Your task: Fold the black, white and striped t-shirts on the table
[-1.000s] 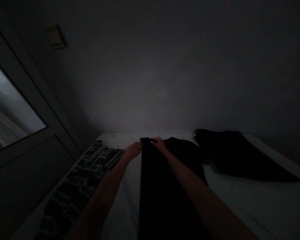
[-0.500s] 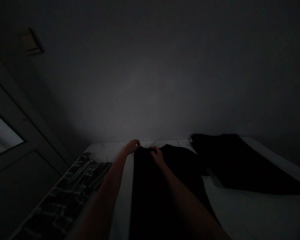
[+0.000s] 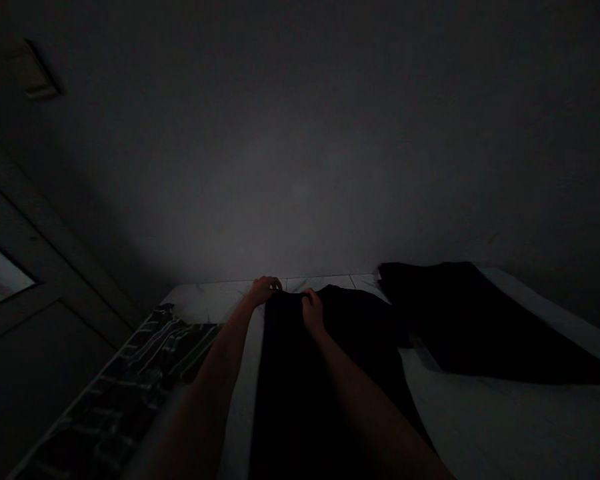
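Observation:
A black T-shirt [image 3: 300, 387] lies spread in front of me, its short sleeve reaching out to the right and its left side running in a straight edge. My left hand [image 3: 266, 289] has its fingers curled down on the shirt's upper left corner, closed on the cloth. Near the middle of the top edge, my right hand [image 3: 312, 311] pinches the fabric by the neckline. Darkness hides most folds in the shirt, and my right forearm crosses over it.
Another black folded cloth [image 3: 490, 327] lies to the right on the white marbled surface [image 3: 505, 427]. A dark cloth with pale lines [image 3: 145, 373] is spread at left. Behind rises a grey wall [image 3: 300, 147]; a door [image 3: 35, 280] stands at far left.
My view has shifted slightly, so the scene sits a little further left. Both hands stay at the shirt's top edge; the left fingers are now bent lower over the corner.

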Tool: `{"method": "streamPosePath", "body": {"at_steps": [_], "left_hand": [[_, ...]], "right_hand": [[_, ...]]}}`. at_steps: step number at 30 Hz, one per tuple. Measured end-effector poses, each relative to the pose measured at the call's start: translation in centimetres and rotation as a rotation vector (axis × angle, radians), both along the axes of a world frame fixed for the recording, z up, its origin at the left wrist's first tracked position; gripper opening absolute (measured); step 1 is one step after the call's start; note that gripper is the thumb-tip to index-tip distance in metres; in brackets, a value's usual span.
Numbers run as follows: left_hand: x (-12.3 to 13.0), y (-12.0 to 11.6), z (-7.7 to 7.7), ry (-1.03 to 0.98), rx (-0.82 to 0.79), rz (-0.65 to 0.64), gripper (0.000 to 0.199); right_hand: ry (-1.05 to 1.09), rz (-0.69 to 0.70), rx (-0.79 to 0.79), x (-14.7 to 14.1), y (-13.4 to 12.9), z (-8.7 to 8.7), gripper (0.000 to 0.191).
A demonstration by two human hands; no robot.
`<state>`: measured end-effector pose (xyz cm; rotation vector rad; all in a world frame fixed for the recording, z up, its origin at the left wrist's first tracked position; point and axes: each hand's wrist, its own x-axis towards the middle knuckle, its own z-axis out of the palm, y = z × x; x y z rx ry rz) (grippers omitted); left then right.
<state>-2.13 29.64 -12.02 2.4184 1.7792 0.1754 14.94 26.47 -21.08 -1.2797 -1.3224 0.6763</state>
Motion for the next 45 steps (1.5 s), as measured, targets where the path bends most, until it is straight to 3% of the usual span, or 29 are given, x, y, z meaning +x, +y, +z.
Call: {"method": "streamPosePath", "body": {"at_steps": [6,10,16,20,24,28,32,35,39,42,45], "left_hand": [[1.2,-2.0,-1.2,0.011,0.066,0.100,0.030],[2.2,-6.0,-1.8,0.017,0.117,0.211,0.027],[3.9,-12.4,-2.1,-0.017,0.047,0.276,0.035],[5.5,-14.4,-1.3,-0.053,0.001,0.220,0.043],[7.1,-16.0,-0.3,-0.089,-0.077,0.004,0.033],[7.0,-19.6,0.3,-0.128,-0.121,-0.198,0.035],[4.6,-26.6,0.1,-0.153,-0.012,-0.291,0.029],[2.2,-32.8,-0.3,-0.192,0.028,-0.277,0.021],[-0.1,-39.2,-1.6,-0.229,0.042,-0.251,0.022],[-0.4,-41.8,-2.8,-0.234,0.079,-0.226,0.030],[0.4,-42.9,-3.7,-0.250,0.126,-0.161,0.030]], "right_hand": [[-0.078,-0.064,0.020,-0.1,0.0,0.0,0.018],[-0.169,-0.049,0.018,-0.2,-0.2,0.4,0.023],[-0.316,0.023,-0.050,-0.1,-0.4,1.5,0.009],[-0.430,0.050,-0.095,0.7,-1.0,2.8,0.014],[-0.566,0.072,-0.082,2.2,-3.1,4.5,0.027],[-0.685,0.218,-0.016,3.6,-7.9,5.5,0.033],[-0.751,0.448,0.017,5.3,-15.8,4.8,0.038],[-0.806,0.686,0.070,6.8,-22.5,4.7,0.047],[-0.869,0.939,0.107,8.1,-29.7,6.3,0.057],[-0.920,1.005,0.116,8.1,-32.7,7.4,0.061],[-0.981,0.949,0.135,7.4,-34.1,7.1,0.054]]}}
